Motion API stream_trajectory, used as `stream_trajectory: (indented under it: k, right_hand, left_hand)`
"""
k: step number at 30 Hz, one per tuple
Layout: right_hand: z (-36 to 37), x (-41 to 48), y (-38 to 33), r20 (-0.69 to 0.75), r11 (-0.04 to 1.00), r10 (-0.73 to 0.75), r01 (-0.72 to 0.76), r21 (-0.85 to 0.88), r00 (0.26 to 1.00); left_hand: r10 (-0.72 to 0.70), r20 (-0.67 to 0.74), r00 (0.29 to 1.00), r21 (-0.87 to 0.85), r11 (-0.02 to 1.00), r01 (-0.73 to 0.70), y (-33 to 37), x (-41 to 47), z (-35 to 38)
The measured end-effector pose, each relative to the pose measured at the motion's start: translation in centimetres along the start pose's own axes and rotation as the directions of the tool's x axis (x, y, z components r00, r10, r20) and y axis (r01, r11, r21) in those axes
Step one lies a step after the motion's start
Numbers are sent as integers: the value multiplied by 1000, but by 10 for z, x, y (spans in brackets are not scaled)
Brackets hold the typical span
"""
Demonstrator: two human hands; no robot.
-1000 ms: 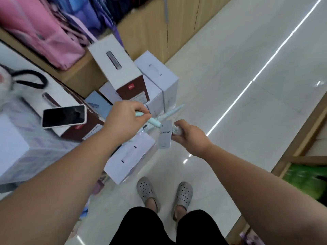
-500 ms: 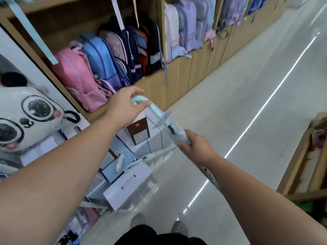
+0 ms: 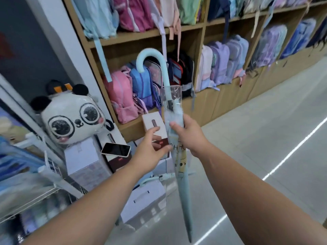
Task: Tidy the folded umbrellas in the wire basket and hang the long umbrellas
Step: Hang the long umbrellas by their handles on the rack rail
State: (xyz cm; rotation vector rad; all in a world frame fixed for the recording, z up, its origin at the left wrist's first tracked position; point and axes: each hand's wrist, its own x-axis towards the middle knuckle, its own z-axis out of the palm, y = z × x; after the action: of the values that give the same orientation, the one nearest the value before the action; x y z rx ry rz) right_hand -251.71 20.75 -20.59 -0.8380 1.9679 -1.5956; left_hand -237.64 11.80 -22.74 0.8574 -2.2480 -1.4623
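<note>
Pale-blue fabric under clear film is what the right hand's fingers [image 3: 175, 126] wrap around. The right hand [image 3: 187, 135] grips the long umbrella [image 3: 183, 191] on its upper canopy, just below the open mouth of its plastic sleeve [image 3: 172, 96]. The left hand [image 3: 150, 152] holds nothing; its fingers are stretched out almost straight toward the sleeve, and whether the tips touch it or stop just short I cannot tell. The umbrella is held in mid-air and nearly upright, its hook handle [image 3: 150, 53] up in front of the wooden shelf [image 3: 141, 35] of backpacks [image 3: 120, 96] and its tip pointing down at the floor [image 3: 265, 138]. It hangs on nothing, and no rail or hook for it shows, so I judge this hanging step to be under way but not done. A second long umbrella [image 3: 155, 178] of the same colour lies across the white boxes below the hands and seems to be waiting too. The wire basket [image 3: 51, 167] at far left is too blurred to tell whether its contents are in order, so the tidying there cannot be judged. Dark letters run across the held canopy below the right hand, perhaps "HU", partly hidden. The brown-banded box [image 3: 152, 121] carries a small red label that is too small to read. A phone [image 3: 115, 149] lies face up, screen dark, beside a panda plush [image 3: 70, 119].
</note>
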Motion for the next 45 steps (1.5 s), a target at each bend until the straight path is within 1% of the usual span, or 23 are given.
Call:
stream_trajectory:
  k: [2,5,8,10,13,15,17,20,23,25,27,30,33,35,39,42,43,45]
  right_hand:
    - [18,5,-22,43,998,-26,23,58,999]
    - [43,11,-53,88,993,-74,64,102,993]
    - [65,15,-80,114,987,-118,104,125,986]
    - [81,14,-95,106,982,-149,134,133,983]
    - [105,12,-108,53,976,-153,143,166,987]
    - [122,8,-111,24,984,-131,127,128,991]
    - [142,1,-109,10,989,-130,129,73,991]
    - [179,-16,-105,36,985,-175,175,6,984]
    - [223,-35,-109,124,977,-206,211,-30,971]
    - [248,-41,-114,105,964,-248,256,-75,963]
    - [267,-40,-123,55,945,-307,312,-98,950]
    - [279,-28,-140,7,931,-356,355,-91,935]
    - [287,-13,-167,-29,918,-396,395,-41,918]
    - [294,3,-185,-28,906,-424,424,7,905]
    - [311,42,-213,-25,895,-432,432,117,902]
    - [325,66,-236,-29,877,-429,424,224,903]
    - [328,73,-243,-12,868,-437,425,255,899]
    - [338,83,-257,47,863,-436,403,306,899]
  left_hand:
    - [-12,43,999,-84,996,16,2,-2,-11]
    - [-24,105,994,-224,973,47,2,-5,-27]
    - [-39,85,996,-277,959,61,-2,-6,-49]
    - [-12,51,999,-310,950,28,-6,-5,-66]
    - [51,8,999,-293,955,-46,-5,-3,-101]
    - [93,-21,995,-271,958,-95,0,0,-132]
    - [126,-79,989,-257,956,-143,7,5,-166]
    - [128,-182,975,-231,958,-169,18,17,-217]
    - [145,-269,952,-216,954,-206,34,24,-264]
    - [174,-312,934,-197,950,-243,46,24,-289]
    - [208,-330,921,-186,942,-280,55,22,-310]
    - [251,-277,928,-271,906,-326,63,13,-333]
    - [280,-179,943,-355,875,-328,53,1,-346]
    - [254,-150,956,-372,881,-292,36,-7,-349]
    - [188,-164,968,-298,926,-230,5,-10,-352]
    - [185,-167,968,-308,923,-229,5,-9,-357]
    - [187,-188,964,-309,921,-239,8,-7,-359]
    - [188,-272,944,-301,915,-269,17,-2,-367]
